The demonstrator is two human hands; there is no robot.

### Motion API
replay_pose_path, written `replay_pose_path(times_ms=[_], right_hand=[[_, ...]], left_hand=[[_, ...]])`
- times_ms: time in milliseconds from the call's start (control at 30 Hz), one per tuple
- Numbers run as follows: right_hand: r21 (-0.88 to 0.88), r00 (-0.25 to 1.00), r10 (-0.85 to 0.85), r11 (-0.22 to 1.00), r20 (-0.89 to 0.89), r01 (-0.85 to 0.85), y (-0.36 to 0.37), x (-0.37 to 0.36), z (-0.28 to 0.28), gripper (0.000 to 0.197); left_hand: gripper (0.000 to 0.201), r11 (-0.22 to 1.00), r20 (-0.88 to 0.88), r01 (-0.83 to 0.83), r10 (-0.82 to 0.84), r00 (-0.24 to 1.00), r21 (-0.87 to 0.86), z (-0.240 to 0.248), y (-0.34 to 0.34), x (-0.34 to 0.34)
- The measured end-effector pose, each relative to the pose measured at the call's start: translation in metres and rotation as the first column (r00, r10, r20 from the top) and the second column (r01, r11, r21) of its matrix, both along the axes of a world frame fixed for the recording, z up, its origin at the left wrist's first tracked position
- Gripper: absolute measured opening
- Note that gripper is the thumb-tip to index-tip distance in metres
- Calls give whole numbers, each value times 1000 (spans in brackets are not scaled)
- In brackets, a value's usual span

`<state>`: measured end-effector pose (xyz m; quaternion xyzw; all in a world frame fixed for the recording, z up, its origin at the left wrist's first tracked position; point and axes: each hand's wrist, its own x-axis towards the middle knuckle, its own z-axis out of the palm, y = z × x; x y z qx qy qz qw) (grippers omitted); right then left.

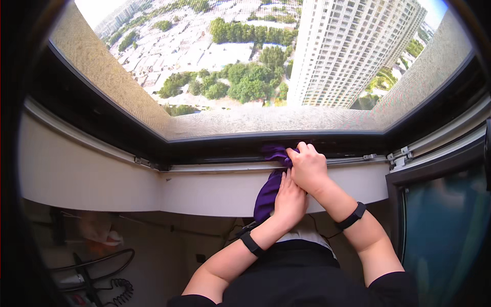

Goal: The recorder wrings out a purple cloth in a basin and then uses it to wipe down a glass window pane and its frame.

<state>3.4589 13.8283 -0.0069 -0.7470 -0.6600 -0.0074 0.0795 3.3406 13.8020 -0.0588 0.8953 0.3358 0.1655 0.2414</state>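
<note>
A dark purple cloth (pixel 266 198) hangs over the inner edge of the white window sill (pixel 215 192), its upper end bunched on the black window frame (pixel 230 148). My right hand (pixel 310 166) is closed around that bunched end, at the metal track along the frame's bottom. Just below it, my left hand (pixel 291 198) lies against the cloth and the sill, fingers stretched together and pointing toward the window. The left palm faces down, so whether it pinches any cloth is hidden. Both wrists wear a black band.
An insect screen (pixel 245 66) covers the opening, with a tall building and trees outside. At the right, a dark-framed window sash (pixel 445 215) stands swung inward on its metal hinge (pixel 401 157). Below left lie a coiled black cable (pixel 123 291) and other items.
</note>
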Motion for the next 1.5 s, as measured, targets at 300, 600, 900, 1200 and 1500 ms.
replay_pose_path(times_ms=[300,600,900,1200,1500], right_hand=[[-39,978,-181,982,106,186,-35,58,5,35],[-46,920,-347,932,182,361,-74,111,7,28],[-12,805,-567,819,-178,574,-136,142,35,49],[169,82,216,425,-973,889,-171,128,20,21],[493,709,-348,533,-613,688,-114,160,-4,70]], left_hand=[[75,985,63,169,-171,983,44,-4,-17,58],[66,952,91,292,-301,949,93,-10,-41,113],[88,889,151,399,-373,916,-223,30,-53,113],[90,906,355,346,-249,901,-244,46,-54,111],[64,929,403,297,-191,895,-219,24,-41,142]])
